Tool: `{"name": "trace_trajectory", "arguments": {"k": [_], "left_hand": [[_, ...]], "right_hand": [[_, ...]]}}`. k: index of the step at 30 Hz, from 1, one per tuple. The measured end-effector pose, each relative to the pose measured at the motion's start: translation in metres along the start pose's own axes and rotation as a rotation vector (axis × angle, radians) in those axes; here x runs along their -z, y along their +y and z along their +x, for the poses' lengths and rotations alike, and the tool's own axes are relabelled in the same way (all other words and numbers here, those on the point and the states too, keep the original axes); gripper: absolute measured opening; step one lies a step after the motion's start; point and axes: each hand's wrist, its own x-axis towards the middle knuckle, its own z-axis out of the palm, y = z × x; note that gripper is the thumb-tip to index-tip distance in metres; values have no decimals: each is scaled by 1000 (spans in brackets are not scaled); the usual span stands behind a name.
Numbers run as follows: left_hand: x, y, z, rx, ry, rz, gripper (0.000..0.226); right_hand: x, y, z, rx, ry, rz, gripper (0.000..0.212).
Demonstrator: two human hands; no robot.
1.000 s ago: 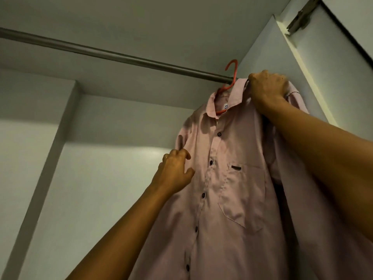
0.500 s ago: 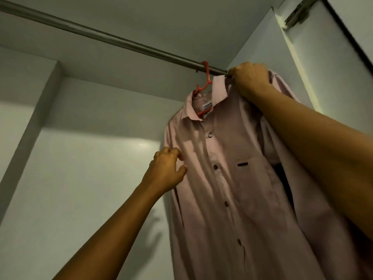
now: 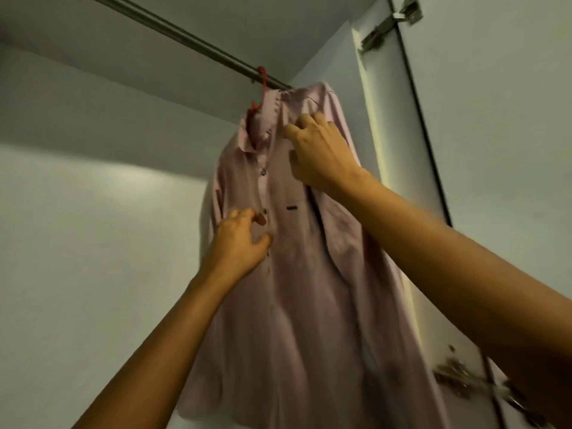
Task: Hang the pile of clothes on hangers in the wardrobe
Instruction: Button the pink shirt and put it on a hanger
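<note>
A pink button-up shirt [image 3: 297, 274] hangs on a red hanger [image 3: 261, 88], whose hook sits over the metal wardrobe rod [image 3: 192, 41] near its right end. My left hand [image 3: 238, 243] is at the button placket about mid-chest, with curled fingers and thumb pinching the fabric. My right hand [image 3: 318, 150] rests on the upper chest just below the collar. Its fingers are loosely spread and hold nothing. The hanger's arms are hidden inside the shirt.
The wardrobe's pale back wall [image 3: 93, 243] lies to the left, with bare rod above it. The side panel [image 3: 371, 119] stands close on the shirt's right. The open door [image 3: 495, 150] carries hinges at top [image 3: 390, 23] and bottom [image 3: 458, 376].
The hanger hook went over the rod. My right hand left the shirt's shoulder and dropped to the chest. My left hand shifted from the shirt's left edge to the placket.
</note>
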Motion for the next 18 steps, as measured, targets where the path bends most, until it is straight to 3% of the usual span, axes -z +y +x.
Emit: {"name": "trace_trajectory", "arguments": {"k": [8, 18], "left_hand": [[-7, 135, -91, -117, -69, -511, 15], [-7, 463, -261, -413, -384, -991, 30]], "right_hand": [[145, 8, -156, -78, -120, -85, 32], [435, 101, -371, -484, -370, -517, 28]]}}
